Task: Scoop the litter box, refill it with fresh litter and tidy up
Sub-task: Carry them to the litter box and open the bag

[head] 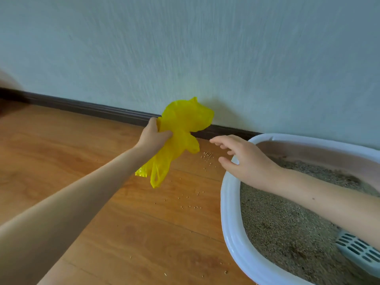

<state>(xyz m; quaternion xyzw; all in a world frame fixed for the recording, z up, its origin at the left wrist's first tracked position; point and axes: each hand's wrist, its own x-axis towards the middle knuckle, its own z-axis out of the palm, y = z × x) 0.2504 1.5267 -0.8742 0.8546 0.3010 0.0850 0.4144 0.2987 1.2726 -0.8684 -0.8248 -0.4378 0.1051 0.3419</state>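
My left hand (153, 135) grips a crumpled yellow plastic bag (183, 128) and holds it above the wooden floor, close to the dark baseboard. My right hand (244, 157) hovers with spread fingers over the left rim of the white litter box (229, 212), a short way right of the bag and holding nothing. The box is filled with beige litter (287, 227) showing a few darker clumps. A pale slotted scoop (358, 248) lies in the litter at the box's right side, partly hidden under my right forearm.
Scattered litter grains (207, 156) lie on the wooden floor (102, 153) left of the box. A dark baseboard (92, 109) runs along the pale wall behind. The box extends past the right and bottom edges of view.
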